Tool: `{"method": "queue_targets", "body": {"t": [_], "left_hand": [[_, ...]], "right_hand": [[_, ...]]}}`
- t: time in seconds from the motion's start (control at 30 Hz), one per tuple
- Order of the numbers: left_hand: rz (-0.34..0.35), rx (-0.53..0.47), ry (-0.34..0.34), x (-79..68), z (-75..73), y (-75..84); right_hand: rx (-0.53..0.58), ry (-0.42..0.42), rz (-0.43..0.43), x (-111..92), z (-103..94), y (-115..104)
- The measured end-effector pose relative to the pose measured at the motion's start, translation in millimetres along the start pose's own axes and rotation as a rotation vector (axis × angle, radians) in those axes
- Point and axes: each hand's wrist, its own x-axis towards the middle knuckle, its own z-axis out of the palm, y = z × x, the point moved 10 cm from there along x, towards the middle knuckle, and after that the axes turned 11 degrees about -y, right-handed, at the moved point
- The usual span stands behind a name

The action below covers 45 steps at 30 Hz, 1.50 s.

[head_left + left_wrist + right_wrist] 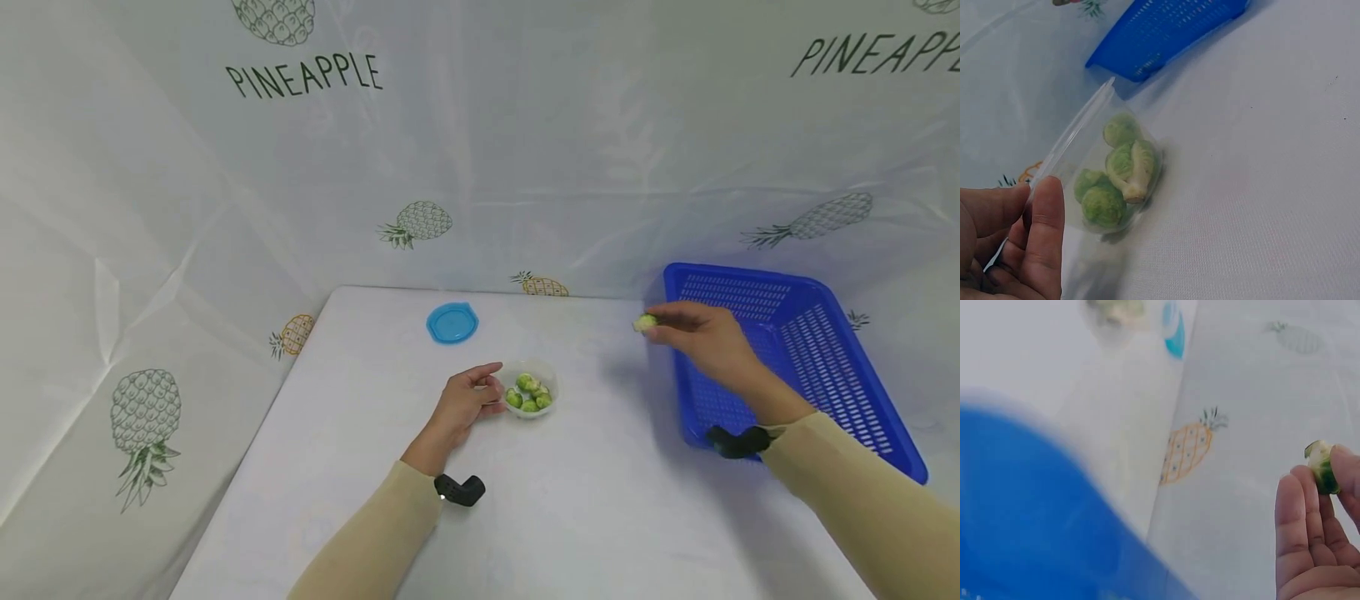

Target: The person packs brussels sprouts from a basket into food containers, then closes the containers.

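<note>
In the head view, my right hand (701,333) is raised over the left rim of the blue basket (780,375). Its thumb and fingertips pinch a single Brussels sprout (644,322), also seen in the right wrist view as a green sprout (1322,467) with a pale cut end. My left hand (467,402) pinches the rim of a clear plastic container (551,377) on the table. Several Brussels sprouts (1105,205) lie inside that container, visible through its wall in the left wrist view.
A light-blue lid (452,323) lies on the white table (585,500) behind the container. The basket stands at the table's right side, with perforated walls. Behind the table hangs a white sheet (540,150) printed with pineapples.
</note>
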Motion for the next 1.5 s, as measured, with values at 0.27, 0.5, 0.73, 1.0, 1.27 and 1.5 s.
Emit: {"method": "queue_targets", "body": {"t": [0.27,0.5,0.73,1.0,1.27,1.5], "left_hand": [[0.011,-0.009,-0.012,1.9,1.1,-0.3],[0.009,-0.007,-0.013,1.7,1.6,-0.1],[0.007,-0.007,-0.021,1.6,2.7,0.0],[0.014,-0.017,-0.029,1.6,3.2,0.1],[0.018,-0.022,-0.035,0.2,3.5,1.5],[0.011,-0.008,-0.025,1.0,2.0,-0.4]], "right_hand": [[0.054,0.003,-0.048,5,25.8,-15],[0.11,0.016,-0.068,6,57.1,-28],[0.176,0.017,-0.082,13,95.9,-22],[0.231,-0.034,-0.083,23,135.7,-13],[0.166,-0.019,-0.075,34,155.2,-7],[0.137,-0.008,-0.093,42,163.0,-7]]}}
